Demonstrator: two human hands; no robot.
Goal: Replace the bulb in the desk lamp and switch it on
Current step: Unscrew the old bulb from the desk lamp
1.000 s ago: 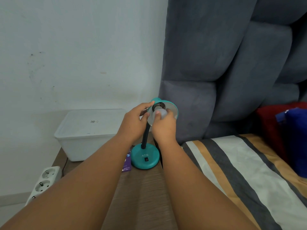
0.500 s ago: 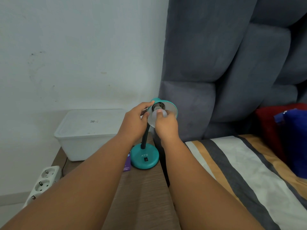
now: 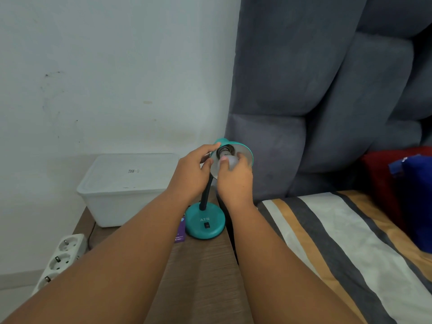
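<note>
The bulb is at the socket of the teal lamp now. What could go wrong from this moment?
1. The bulb sits at an angle in the tilted shade, its thread still exposed, so it may cross-thread.
2. The right hand holds the bulb only by the fingertips; it could slip.
3. The lamp base stands near the table edge beside the bed; twisting force may tip it unless the left hand steadies the shade.
</note>
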